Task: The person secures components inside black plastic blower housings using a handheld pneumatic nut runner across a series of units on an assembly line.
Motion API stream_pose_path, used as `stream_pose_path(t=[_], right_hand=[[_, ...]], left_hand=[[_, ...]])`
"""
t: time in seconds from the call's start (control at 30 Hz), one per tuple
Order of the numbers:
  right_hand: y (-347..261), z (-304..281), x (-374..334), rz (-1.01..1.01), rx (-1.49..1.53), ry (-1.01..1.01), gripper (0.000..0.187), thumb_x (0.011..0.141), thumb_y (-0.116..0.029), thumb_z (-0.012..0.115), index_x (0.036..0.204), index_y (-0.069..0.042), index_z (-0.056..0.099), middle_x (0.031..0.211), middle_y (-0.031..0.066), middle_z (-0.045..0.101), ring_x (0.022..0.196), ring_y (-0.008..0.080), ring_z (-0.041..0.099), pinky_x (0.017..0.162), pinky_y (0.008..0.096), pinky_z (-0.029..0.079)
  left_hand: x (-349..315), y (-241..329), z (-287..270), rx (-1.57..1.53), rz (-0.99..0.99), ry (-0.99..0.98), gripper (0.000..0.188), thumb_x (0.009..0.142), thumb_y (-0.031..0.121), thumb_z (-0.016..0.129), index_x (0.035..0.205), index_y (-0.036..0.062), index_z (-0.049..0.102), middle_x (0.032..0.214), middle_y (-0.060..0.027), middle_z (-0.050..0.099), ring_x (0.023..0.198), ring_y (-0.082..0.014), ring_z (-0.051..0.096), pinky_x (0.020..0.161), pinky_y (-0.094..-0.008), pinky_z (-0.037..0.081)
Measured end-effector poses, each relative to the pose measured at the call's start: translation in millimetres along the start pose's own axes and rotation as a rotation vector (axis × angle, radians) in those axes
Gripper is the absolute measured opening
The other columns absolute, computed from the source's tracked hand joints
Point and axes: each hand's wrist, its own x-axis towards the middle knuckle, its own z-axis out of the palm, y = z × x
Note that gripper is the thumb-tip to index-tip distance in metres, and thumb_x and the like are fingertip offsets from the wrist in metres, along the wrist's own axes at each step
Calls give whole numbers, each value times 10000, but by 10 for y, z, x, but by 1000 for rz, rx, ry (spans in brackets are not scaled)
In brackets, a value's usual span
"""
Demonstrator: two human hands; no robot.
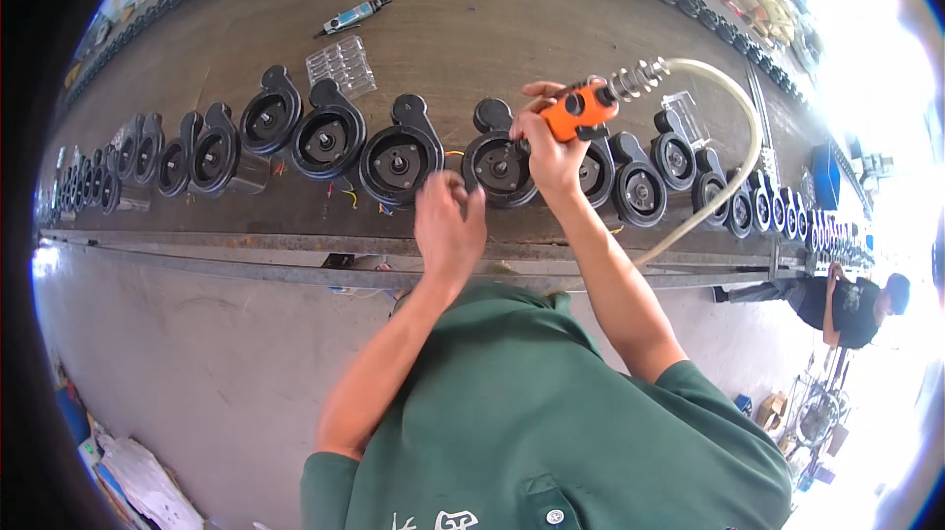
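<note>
My right hand (553,151) is wrapped round an orange air screwdriver (579,113) with a coiled spring at its hose end. Its tip points left toward a round black blower housing (500,168), which has a metal shaft at its centre. My left hand (450,230), slightly blurred, is between that housing and the black blower housing (401,164) to its left. The left fingers are bent inward with the tips close together by the housings' rims. Whatever may be in those fingers is too small or hidden to make out.
More black housings (327,139) stand in a long row along the table's near edge. A pale hose (753,126) loops from the screwdriver on the right. A blue-grey hand tool (354,17) and clear plastic trays (341,65) lie beyond. Another person (842,309) stands far right.
</note>
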Motion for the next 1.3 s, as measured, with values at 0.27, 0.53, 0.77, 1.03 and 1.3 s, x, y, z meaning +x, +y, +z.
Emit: stream_pose_path(t=[0.27, 0.53, 0.77, 1.03, 1.3], right_hand=[[82, 200, -158, 124, -9, -103, 243, 864, 51, 552, 1107, 40, 549, 755, 50, 613, 658, 152, 619, 656, 298, 523], [202, 151, -118, 142, 58, -90, 221, 853, 53, 594, 1070, 24, 562, 773, 50, 631, 667, 126, 627, 640, 278, 527], [255, 195, -153, 156, 83, -125, 169, 806, 35, 655, 968, 18, 611, 794, 38, 638, 715, 115, 628, 657, 270, 530], [199, 255, -196, 123, -153, -244, 95, 753, 1, 676, 845, 12, 655, 771, 33, 648, 718, 110, 608, 683, 272, 516], [265, 240, -188, 65, -131, -228, 120, 762, 6, 662, 879, 12, 635, 787, 33, 654, 720, 109, 611, 690, 272, 516]], left_hand=[[286, -267, 415, -654, -450, -213, 453, 985, 213, 660, 1319, -53, 509, 1069, -115, 652, 775, -159, 681, 612, -326, 622], [458, -243, 502, -621, -370, -241, 344, 929, 72, 522, 1244, -54, 577, 1068, -113, 666, 879, -182, 698, 632, -348, 653], [425, -206, 472, -595, -353, -219, 336, 964, 122, 541, 1250, -50, 580, 1065, -121, 679, 892, -178, 708, 622, -341, 648], [422, -380, 589, -642, -239, -178, 348, 910, 127, 580, 1165, -107, 554, 1018, -228, 700, 815, -267, 742, 607, -377, 634], [377, -192, 478, -589, -239, -122, 296, 916, 128, 593, 1085, -114, 585, 940, -229, 714, 736, -279, 744, 575, -389, 619]])
